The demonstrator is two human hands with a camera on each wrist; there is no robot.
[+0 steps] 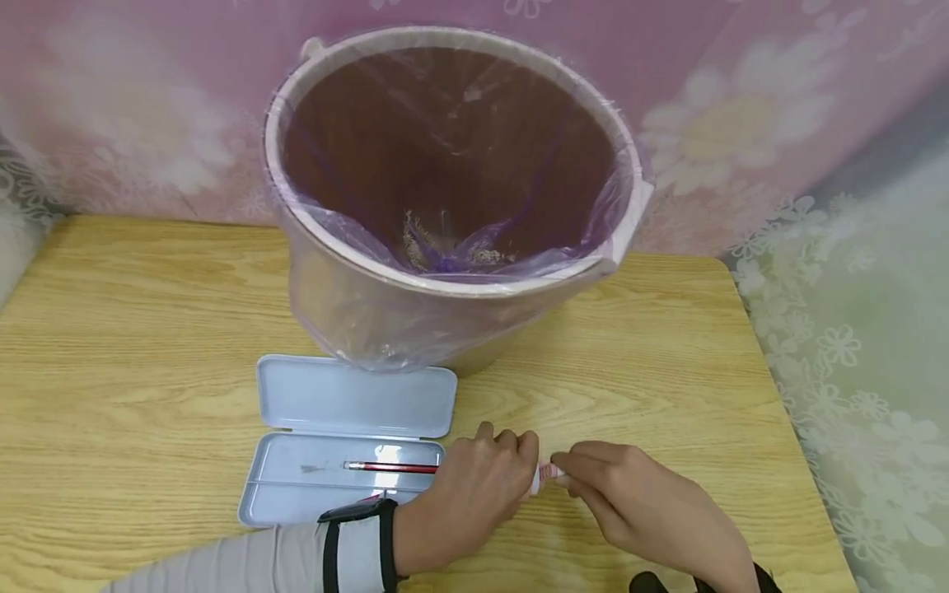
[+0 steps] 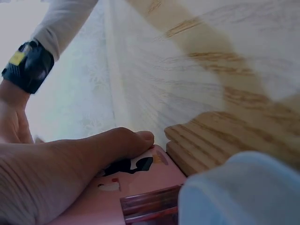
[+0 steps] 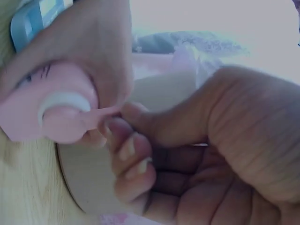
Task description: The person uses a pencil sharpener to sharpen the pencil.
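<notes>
My left hand (image 1: 474, 494) grips a pink hand-crank pencil sharpener (image 2: 101, 199) low over the table; in the left wrist view the thumb lies along its printed top, above a dark see-through window. From the right, my right hand (image 1: 641, 498) pinches the crank handle (image 3: 101, 116) between thumb and forefinger, the other fingers curled in. The crank's round hub (image 3: 61, 124) faces that hand. A pale blue pencil case (image 1: 356, 399) lies with its lid back beside the left wrist. Inside it rests a red pencil (image 1: 393, 467), its far end hidden by the left hand.
A large bin (image 1: 452, 288) lined with a thin purple bag stands behind the case, with some shavings (image 1: 423, 243) at its bottom. The wooden table (image 1: 148, 329) runs back to a flowered pink cloth (image 1: 148, 107).
</notes>
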